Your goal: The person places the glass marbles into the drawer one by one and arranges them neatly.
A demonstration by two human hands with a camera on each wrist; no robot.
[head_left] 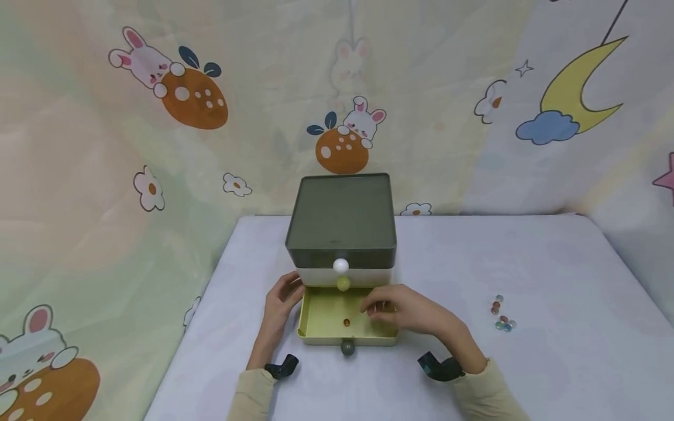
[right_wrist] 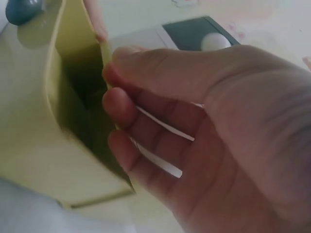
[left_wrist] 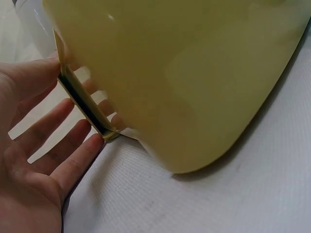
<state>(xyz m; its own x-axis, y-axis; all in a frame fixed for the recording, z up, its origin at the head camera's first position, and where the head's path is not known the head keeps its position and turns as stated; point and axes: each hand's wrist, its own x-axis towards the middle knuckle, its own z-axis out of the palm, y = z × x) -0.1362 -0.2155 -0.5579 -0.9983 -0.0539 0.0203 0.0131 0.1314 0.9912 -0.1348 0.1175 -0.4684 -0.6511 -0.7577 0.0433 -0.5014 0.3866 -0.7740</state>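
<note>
One three-tier drawer box (head_left: 342, 213) stands on a white-covered table (head_left: 558, 368); it bears three round knobs, one white (head_left: 340, 266), one lime (head_left: 343, 284) and one dark green (head_left: 347, 348); its yellow-green bottom drawer (head_left: 321, 307) is pulled out, and one amber marble (head_left: 346, 322) shows on the drawer's floor, near the front wall; about seven small marbles (head_left: 504, 319) lie in two loose clusters on the cloth, well to the right of the box.

Two hands are at the drawer; the left hand (head_left: 281, 301) has its fingers spread and fairly straight, touching the drawer's left side near the box; the right hand (head_left: 404, 307) is over the drawer's right half, fingers bent toward the thumb, and I cannot tell whether anything is pinched between them; each wrist carries one black camera mount (head_left: 441, 367); three rabbit-and-fruit prints (head_left: 195, 96) and one yellow moon (head_left: 568, 82) mark the backdrop.
</note>
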